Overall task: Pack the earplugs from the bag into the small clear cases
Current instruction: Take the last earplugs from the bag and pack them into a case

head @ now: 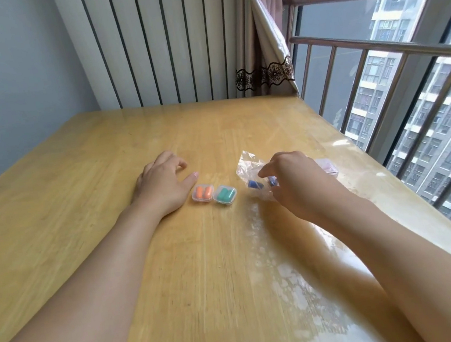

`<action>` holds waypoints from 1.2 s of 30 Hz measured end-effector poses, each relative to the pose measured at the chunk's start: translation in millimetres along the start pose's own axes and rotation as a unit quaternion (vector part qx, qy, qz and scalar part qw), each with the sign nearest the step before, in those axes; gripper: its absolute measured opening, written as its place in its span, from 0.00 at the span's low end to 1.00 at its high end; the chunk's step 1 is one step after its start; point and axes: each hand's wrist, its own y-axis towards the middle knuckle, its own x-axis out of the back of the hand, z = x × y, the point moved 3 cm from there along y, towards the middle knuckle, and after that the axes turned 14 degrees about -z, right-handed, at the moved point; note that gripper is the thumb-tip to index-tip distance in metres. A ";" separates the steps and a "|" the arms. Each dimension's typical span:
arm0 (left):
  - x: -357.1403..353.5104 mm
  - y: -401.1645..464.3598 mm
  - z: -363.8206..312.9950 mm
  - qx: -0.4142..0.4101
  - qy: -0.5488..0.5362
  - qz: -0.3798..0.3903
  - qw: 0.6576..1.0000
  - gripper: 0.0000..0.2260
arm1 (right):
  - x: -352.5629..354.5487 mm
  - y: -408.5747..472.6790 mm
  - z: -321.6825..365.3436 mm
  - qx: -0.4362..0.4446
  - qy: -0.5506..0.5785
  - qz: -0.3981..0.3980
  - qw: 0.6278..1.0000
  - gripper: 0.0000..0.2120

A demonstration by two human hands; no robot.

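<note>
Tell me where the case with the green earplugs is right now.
In the head view, the case with the green earplugs sits mid-table, touching the case with the orange earplugs on its left, with the clear bag to its right.

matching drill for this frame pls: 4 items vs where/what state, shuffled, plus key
Items:
1. orange earplugs
2. green earplugs
3. blue earplugs
4. left hand

States:
A. inside the clear plastic bag held by the right hand
B. resting palm down on the wooden table, holding nothing
C. in the small clear case next to the left thumb
D. in the clear case between the orange one and the bag

Pairs: 1-C, 2-D, 3-A, 4-B
</note>
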 end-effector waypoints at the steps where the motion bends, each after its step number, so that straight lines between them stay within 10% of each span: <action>1: 0.9 0.0 0.0 -0.003 -0.026 -0.020 0.999 0.15 | 0.9 -0.7 1.1 0.001 0.017 -0.001 1.000 0.25; 10: 6.1 -4.8 -8.6 0.041 -0.116 -0.036 0.992 0.16 | 7.1 -5.2 6.9 0.031 0.021 -0.012 0.999 0.08; 19: 21.7 -9.3 -29.8 0.004 -0.201 -0.118 0.972 0.18 | 6.8 -3.8 10.1 0.041 -0.073 0.027 0.996 0.15; 22: 20.7 -22.6 -59.5 -0.059 -0.299 -0.030 0.952 0.17 | 5.2 -4.8 11.0 0.059 -0.059 0.031 0.996 0.13; 27: -2.3 -43.9 -80.2 -0.191 -0.184 0.091 0.960 0.20 | 0.8 -7.4 7.4 0.078 -0.051 0.038 0.995 0.12; 36: -4.6 -51.6 -85.6 -0.290 -0.032 0.065 0.954 0.10 | -2.2 -4.5 2.2 0.062 -0.079 0.040 0.994 0.11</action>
